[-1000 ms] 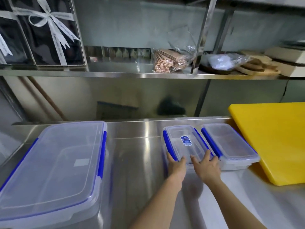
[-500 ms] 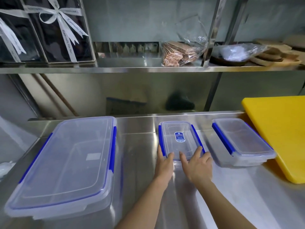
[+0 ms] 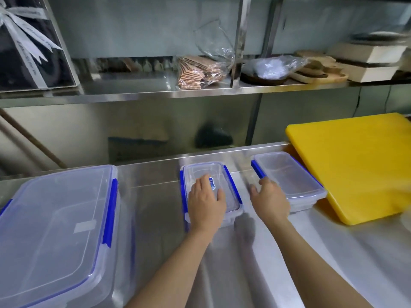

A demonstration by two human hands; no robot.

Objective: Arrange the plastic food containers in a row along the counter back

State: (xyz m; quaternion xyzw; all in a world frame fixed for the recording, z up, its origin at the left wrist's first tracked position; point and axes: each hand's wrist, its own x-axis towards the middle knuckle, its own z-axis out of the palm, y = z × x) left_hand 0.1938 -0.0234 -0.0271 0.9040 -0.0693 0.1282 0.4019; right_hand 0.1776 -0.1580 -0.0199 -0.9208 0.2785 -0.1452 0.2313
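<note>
Currently left hand [image 3: 205,202] lies flat on the middle container [image 3: 210,192] lid, fingers spread, not clamped. Right hand [image 3: 270,200] touches the near-left corner of the right container [image 3: 289,176], fingers loosely curled. Large container [image 3: 55,230] sits far left; all three on the tabletop [image 3: 155,196] near its back. Yellow cutting board [image 3: 355,163] just beside the right container.

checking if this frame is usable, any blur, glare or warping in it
Head view: wide-angle bending curves the shelf edge and counter; the steel throws soft glare and smeared reflections; the yellow board looks motion-blurred at its right edge; both hands and the middle container read fairly sharp.
</note>
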